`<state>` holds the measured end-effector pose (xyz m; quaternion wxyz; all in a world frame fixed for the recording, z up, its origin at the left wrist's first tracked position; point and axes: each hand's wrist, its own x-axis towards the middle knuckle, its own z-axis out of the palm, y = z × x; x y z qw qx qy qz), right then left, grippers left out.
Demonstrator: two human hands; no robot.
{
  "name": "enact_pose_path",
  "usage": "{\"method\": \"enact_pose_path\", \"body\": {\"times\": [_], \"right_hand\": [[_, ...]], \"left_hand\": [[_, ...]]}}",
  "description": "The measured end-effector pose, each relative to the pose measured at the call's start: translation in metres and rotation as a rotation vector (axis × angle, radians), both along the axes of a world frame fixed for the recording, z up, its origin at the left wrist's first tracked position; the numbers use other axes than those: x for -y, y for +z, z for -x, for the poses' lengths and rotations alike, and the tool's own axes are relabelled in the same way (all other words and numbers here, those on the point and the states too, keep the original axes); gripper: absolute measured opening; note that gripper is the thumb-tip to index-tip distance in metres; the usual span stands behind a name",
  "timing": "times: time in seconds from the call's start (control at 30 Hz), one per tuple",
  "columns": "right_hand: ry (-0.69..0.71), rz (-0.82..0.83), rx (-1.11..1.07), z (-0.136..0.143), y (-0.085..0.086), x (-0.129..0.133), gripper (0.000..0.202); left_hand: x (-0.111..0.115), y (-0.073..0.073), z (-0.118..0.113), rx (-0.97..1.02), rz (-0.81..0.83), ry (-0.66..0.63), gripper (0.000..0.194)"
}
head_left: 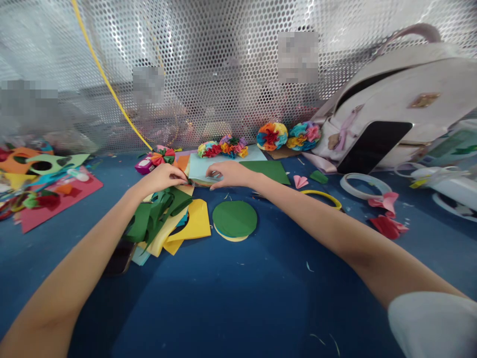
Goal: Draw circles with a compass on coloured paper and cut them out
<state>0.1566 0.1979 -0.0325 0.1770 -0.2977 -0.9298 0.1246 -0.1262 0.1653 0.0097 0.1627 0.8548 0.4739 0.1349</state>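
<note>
My left hand (166, 177) reaches to the left end of a stack of coloured paper, fingers bent and tips close together. Whether a sheet edge is between them is hidden. My right hand (233, 175) curves over the front edge of the light blue paper (197, 166), thumb and fingers apart. Between my arms lies a pile of round green paper discs (235, 219) with paler ones beneath. Green paper scraps (156, 214) lie under my left wrist, beside a yellow sheet with a round cutout (199, 219). A green sheet (266, 170) extends behind my right wrist.
Ruffled paper flowers (272, 136) line the perforated metal screen (223, 59). A dark phone (372, 146) leans on a pale backpack (410, 89). Yellow-handled scissors (324, 195) and a tape roll (365, 186) lie at right. Cut paper (63, 199) covers the left side.
</note>
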Motion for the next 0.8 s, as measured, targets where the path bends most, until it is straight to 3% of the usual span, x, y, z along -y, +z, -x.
{"method": "enact_pose_path", "body": {"times": [0.5, 0.8], "right_hand": [[-0.004, -0.001, -0.017, 0.0008, -0.0018, -0.0012, 0.038], [-0.005, 0.006, -0.006, 0.0005, 0.0030, 0.0038, 0.032]], "left_hand": [[0.0037, 0.0014, -0.0028, -0.015, 0.001, -0.012, 0.027], [0.0009, -0.0055, -0.0028, 0.002, -0.118, 0.042, 0.024]]}}
